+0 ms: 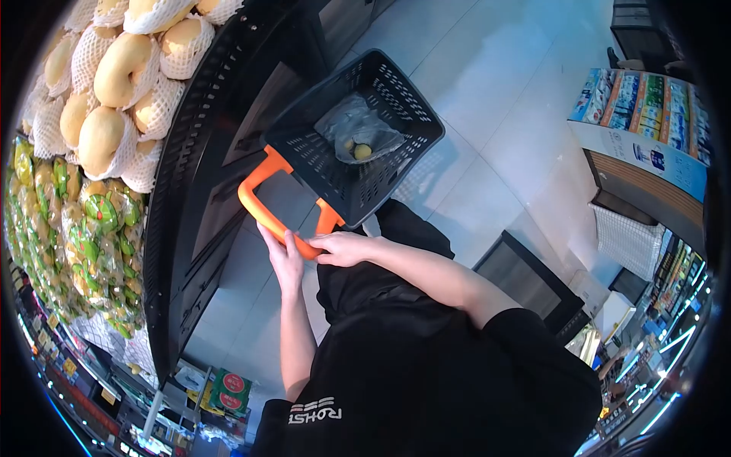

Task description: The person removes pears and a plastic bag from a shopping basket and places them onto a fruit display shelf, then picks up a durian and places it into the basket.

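Roughly, nearest the cam is the person's black shirt (426, 373), w/ both bare hands just past it at the orange handle (255, 204) of a dark shopping basket (343, 186). R hand (340, 249) grips the handle's near corner; L hand (285, 263) touches the bar just beside it, but can't tell how tightly, as the fingers are partly hidden. Basket is beyond the hands, mouth up & tilted; can't tell if its base touches the tiled floor (487, 183). Inside, between its side walls, lies a clear plastic bag (346, 122) w/ yellowish round fruit (363, 151) at its handle-side end. Basket looks stiff &, w/ so small a load, prob. light; mid-bar is the best hold, hands evenly spaced vs. twisting. Bag is likely soft & slippery: take it by the gathered film, as fruit could bruise. Farther L, a black display stand (171, 152) carries foam-netted fruit (118, 68) toward its upper end, bagged produce (91, 221) toward the lower. Far R: a rack of colourful packs (640, 99).
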The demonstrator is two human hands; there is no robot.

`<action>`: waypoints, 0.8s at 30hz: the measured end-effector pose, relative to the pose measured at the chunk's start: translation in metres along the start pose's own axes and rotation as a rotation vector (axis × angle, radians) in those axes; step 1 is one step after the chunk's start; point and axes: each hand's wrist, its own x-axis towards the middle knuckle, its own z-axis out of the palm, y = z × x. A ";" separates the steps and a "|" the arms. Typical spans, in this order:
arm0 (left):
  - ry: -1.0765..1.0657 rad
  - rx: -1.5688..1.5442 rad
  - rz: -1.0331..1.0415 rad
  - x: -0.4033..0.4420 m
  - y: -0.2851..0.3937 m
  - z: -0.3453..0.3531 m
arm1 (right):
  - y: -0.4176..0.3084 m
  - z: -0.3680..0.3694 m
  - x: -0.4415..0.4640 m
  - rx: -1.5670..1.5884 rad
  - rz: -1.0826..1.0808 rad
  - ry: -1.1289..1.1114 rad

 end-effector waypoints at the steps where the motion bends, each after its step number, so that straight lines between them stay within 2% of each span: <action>1: 0.013 0.027 0.016 0.001 0.002 0.000 | -0.001 -0.003 0.001 0.045 0.033 -0.013; 6: 0.011 0.077 0.030 0.007 0.003 -0.003 | -0.003 -0.012 0.012 0.059 0.142 -0.075; 13: 0.007 0.137 -0.036 0.006 0.012 0.002 | 0.012 -0.003 0.012 0.147 0.026 0.046; 16: 0.056 0.106 0.001 0.006 0.013 0.008 | 0.021 -0.002 0.010 0.202 -0.011 0.055; 17: 0.072 0.115 -0.020 0.005 0.013 0.011 | 0.016 -0.016 0.010 0.242 0.061 -0.104; 20: 0.147 0.138 -0.056 0.004 0.011 0.021 | 0.027 -0.015 0.006 0.245 -0.010 -0.085; 22: 0.223 0.176 -0.038 0.003 0.005 0.028 | 0.034 -0.019 0.000 0.242 0.006 -0.121; 24: 0.276 0.175 -0.103 0.001 0.015 0.042 | 0.036 -0.040 -0.010 0.263 0.062 -0.096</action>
